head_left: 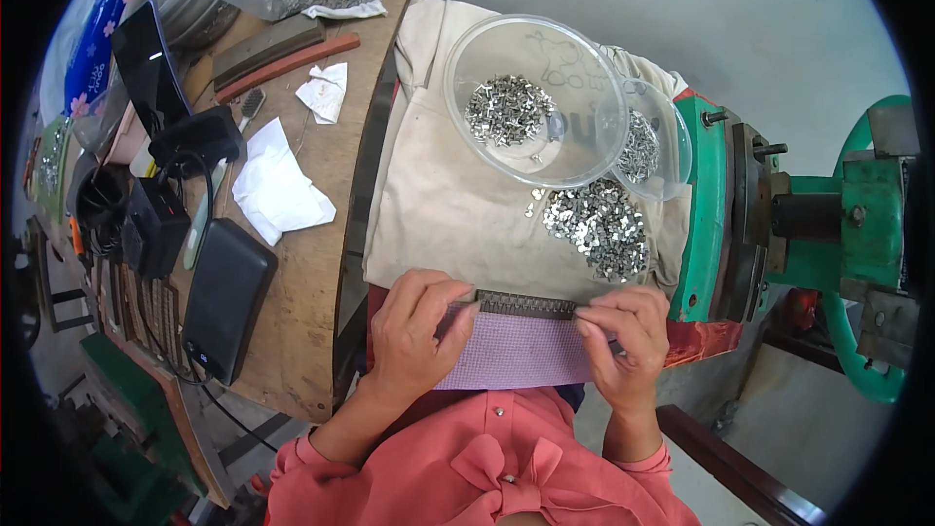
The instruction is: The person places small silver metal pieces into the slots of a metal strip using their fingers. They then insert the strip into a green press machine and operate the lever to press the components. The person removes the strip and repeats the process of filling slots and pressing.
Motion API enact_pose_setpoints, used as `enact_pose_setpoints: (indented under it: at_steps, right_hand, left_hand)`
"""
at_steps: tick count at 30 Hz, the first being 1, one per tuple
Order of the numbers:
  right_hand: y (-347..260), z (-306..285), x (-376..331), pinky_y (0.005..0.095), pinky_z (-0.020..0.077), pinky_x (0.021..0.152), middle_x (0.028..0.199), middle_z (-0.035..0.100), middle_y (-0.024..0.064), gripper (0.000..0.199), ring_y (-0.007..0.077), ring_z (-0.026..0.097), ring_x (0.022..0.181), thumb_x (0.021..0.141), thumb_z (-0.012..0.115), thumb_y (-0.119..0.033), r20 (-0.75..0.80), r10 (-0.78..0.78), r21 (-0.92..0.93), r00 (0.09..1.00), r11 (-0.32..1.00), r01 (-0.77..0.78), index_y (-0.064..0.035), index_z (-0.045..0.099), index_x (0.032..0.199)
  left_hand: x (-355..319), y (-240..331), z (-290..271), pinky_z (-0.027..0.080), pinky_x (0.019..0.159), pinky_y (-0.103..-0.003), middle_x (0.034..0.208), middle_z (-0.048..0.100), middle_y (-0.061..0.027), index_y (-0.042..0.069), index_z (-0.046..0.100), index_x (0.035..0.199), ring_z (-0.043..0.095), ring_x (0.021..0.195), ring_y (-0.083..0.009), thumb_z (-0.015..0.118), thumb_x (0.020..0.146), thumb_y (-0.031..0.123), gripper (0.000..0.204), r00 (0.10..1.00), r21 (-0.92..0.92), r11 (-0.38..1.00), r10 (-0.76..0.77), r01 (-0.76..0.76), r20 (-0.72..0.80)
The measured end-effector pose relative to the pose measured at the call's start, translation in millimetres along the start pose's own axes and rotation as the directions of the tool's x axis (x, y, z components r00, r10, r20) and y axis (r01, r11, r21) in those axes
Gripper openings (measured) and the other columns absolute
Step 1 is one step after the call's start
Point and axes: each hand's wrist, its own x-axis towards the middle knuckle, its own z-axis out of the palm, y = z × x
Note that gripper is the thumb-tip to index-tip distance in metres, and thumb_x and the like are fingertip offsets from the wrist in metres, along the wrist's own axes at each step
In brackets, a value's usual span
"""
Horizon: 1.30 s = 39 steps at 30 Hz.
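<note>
Between my two hands lies a dark metal strip point(526, 305) with a row of small slots or teeth along its length. Closed fingers of my left hand point(414, 336) hold its left end, partly hiding it. At the other end, my right hand point(631, 341) pinches the strip between thumb and fingers. Under the strip a purple woven cloth point(516, 356) covers my lap side of the work surface. Just beyond, a loose pile of small shiny metal pieces point(599, 229) rests on the beige cloth point(429, 195).
A clear round tub point(458, 112) and a smaller clear container point(677, 151) hold small metal parts. Green machinery point(706, 214) stands at the right. On the wooden table point(292, 321) at left are a black power bank point(229, 297), a phone point(151, 68) and white tissue point(278, 185).
</note>
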Motion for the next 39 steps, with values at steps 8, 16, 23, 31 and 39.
enact_pose_setpoints:
  at_steps: [8, 16, 23, 31, 39]
  right_hand:
    - [10, -3, -54, 0.0360, 0.0471, 0.072, 0.089, 0.065, 0.0047, 0.020, 0.0245, 0.062, 0.081, 0.070, 0.081, 0.000, -0.101, 0.113, 0.021, 0.988, 0.994, -0.112, -0.0070, 0.074, 0.088]
    - [30, -15, -88, 0.0391, 0.0477, 0.079, 0.094, 0.065, 0.0064, 0.021, 0.0277, 0.060, 0.090, 0.074, 0.079, 0.000, -0.195, 0.190, -0.099, 0.962, 0.972, -0.212, -0.0063, 0.074, 0.093]
    - [51, -22, -107, 0.0436, 0.0424, 0.096, 0.114, 0.062, 0.0115, 0.033, 0.0326, 0.053, 0.109, 0.076, 0.079, -0.006, -0.236, 0.303, -0.180, 0.923, 0.920, -0.348, -0.0059, 0.073, 0.108]
    - [52, -24, -103, 0.0438, 0.0432, 0.096, 0.119, 0.059, 0.0146, 0.043, 0.0333, 0.054, 0.109, 0.074, 0.082, -0.008, -0.207, 0.353, -0.152, 0.912, 0.910, -0.386, -0.0059, 0.072, 0.116]
    - [52, -32, -103, 0.0428, 0.0453, 0.094, 0.121, 0.060, 0.0155, 0.045, 0.0333, 0.055, 0.110, 0.072, 0.084, -0.010, -0.144, 0.372, -0.118, 0.917, 0.914, -0.389, -0.0056, 0.071, 0.116]
  left_hand:
    - [-2, 4, 1, 0.050, 0.072, -0.036, 0.096, 0.062, -0.0110, 0.004, 0.073, 0.100, 0.062, 0.085, -0.0280, 0.088, 0.068, 0.009, 0.035, 0.998, 0.092, 0.995, -0.031, 0.026, 0.049]
    - [5, 13, 2, 0.050, 0.068, -0.037, 0.095, 0.062, -0.0084, 0.004, 0.073, 0.097, 0.062, 0.084, -0.0265, 0.086, 0.071, 0.010, 0.030, 0.992, 0.121, 0.991, -0.072, 0.059, 0.100]
    - [5, 13, 2, 0.049, 0.065, -0.037, 0.092, 0.063, -0.0070, 0.005, 0.070, 0.093, 0.062, 0.082, -0.0257, 0.086, 0.072, 0.010, 0.027, 0.994, 0.118, 0.993, 0.002, -0.015, 0.112]
    - [4, 10, 4, 0.049, 0.065, -0.037, 0.091, 0.063, -0.0071, 0.004, 0.069, 0.090, 0.062, 0.080, -0.0261, 0.086, 0.070, 0.008, 0.026, 0.994, 0.121, 0.990, 0.054, -0.065, 0.094]
    - [3, 13, 4, 0.051, 0.071, -0.036, 0.093, 0.065, -0.0096, 0.002, 0.070, 0.091, 0.064, 0.084, -0.0269, 0.086, 0.068, 0.004, 0.028, 0.994, 0.115, 0.993, -0.006, -0.007, 0.110]
